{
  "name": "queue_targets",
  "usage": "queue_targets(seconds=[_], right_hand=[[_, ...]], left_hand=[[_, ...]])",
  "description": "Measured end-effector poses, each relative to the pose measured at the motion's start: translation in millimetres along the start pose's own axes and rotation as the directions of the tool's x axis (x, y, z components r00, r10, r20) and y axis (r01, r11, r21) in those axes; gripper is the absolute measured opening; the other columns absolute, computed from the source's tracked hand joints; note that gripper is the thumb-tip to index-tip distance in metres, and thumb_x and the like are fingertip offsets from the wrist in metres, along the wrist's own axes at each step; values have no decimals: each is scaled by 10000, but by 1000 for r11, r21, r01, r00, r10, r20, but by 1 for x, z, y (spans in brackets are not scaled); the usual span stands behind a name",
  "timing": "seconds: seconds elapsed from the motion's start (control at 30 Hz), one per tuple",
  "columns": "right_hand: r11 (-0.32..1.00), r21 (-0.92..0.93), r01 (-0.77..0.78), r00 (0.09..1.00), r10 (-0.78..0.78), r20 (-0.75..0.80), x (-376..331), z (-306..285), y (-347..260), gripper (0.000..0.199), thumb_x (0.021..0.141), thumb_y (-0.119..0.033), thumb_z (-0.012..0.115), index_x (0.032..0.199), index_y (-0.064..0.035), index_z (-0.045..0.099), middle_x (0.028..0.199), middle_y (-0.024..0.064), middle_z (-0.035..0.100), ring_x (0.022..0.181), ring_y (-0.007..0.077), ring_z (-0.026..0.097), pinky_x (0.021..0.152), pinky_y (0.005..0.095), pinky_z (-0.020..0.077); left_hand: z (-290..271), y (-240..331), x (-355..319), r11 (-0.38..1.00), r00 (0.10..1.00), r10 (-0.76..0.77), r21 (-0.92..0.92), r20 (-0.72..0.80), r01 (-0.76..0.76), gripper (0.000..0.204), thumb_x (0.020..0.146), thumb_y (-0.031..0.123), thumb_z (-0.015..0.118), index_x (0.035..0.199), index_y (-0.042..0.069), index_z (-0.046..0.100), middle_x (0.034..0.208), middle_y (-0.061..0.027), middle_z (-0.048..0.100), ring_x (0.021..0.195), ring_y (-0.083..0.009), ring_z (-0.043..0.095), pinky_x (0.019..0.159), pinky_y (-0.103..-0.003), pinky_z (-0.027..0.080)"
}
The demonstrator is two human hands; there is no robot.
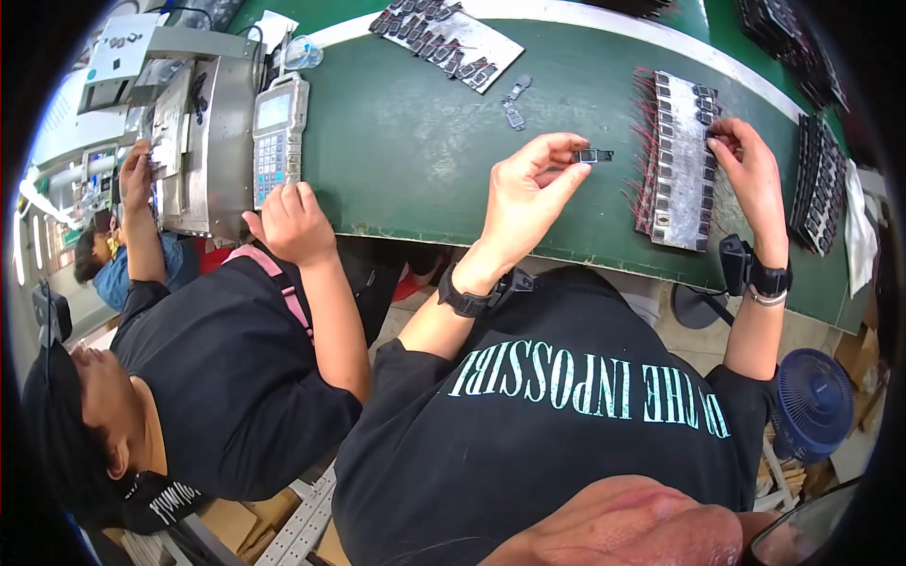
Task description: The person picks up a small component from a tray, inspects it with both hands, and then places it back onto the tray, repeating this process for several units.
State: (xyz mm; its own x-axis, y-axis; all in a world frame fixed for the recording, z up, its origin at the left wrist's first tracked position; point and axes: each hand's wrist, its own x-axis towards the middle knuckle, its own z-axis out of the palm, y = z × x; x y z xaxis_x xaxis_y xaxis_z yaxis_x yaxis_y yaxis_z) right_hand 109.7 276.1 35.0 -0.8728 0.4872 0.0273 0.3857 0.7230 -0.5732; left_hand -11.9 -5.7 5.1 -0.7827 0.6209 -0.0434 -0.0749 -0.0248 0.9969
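My left hand [538, 189] is closed in a pinch over the green table, with a small black rectangular part [595, 156] between thumb and forefinger. To its right lies a pale tray [687, 170] lined with rows of similar small black parts, thin red wires sticking out along both sides. My right hand [750, 170] is at the tray's right edge, thumb and forefinger closed together. Whatever lies between those fingertips is too small to make out. Both of my wrists wear black strapped devices.
Another tray [505, 52] of wired parts lies at the back. Loose grey pieces [515, 102] rest mid-table. Stacked black trays [817, 184] stand at right. On the left, a person [236, 377] works at a metal machine [226, 123] with a keypad unit [276, 141].
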Motion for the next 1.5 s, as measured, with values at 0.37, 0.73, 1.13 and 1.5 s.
queue_targets(seconds=[0.37, 0.73, 1.13, 1.5], right_hand=[[987, 134, 91, 977, -62, -206, -21, 2, -27, 178, 926, -23, 674, 1100, 16, 672, 933, 43, 674, 842, 100, 605, 790, 253, 494], [777, 614, -136, 985, 43, 164, -49, 41, -92, 129, 934, -22, 689, 1059, 3, 704, 986, 17, 697, 894, 81, 630, 808, 233, 516], [521, 764, -380, 871, -76, 485, -34, 37, -66, 122, 953, -78, 692, 1051, -14, 655, 926, -5, 655, 826, 68, 638, 757, 229, 541], [649, 721, -243, 931, -52, 361, -42, 45, -73, 228, 964, -56, 665, 1171, -27, 575, 940, -2, 658, 858, 85, 636, 797, 230, 531]], left_hand=[[4, 5, 1, 998, 998, -38, -48, 44, 41, 293, 903, 10, 726, 1190, -18, 670, 1091, -83, 728, 964, -123, 695, 846, -258, 581], [19, 7, -1, 999, 993, 27, 19, 118, -30, 285, 895, 14, 730, 1172, -24, 673, 1081, -106, 743, 989, -165, 721, 882, -303, 593], [18, 13, -5, 992, 982, 36, 109, 183, -56, 261, 893, 21, 730, 1143, -28, 671, 1076, -116, 748, 977, -186, 735, 862, -307, 601], [24, 14, -4, 991, 978, 1, 131, 210, -29, 243, 901, 17, 712, 1134, -32, 663, 1055, -108, 750, 971, -185, 737, 852, -305, 602]])
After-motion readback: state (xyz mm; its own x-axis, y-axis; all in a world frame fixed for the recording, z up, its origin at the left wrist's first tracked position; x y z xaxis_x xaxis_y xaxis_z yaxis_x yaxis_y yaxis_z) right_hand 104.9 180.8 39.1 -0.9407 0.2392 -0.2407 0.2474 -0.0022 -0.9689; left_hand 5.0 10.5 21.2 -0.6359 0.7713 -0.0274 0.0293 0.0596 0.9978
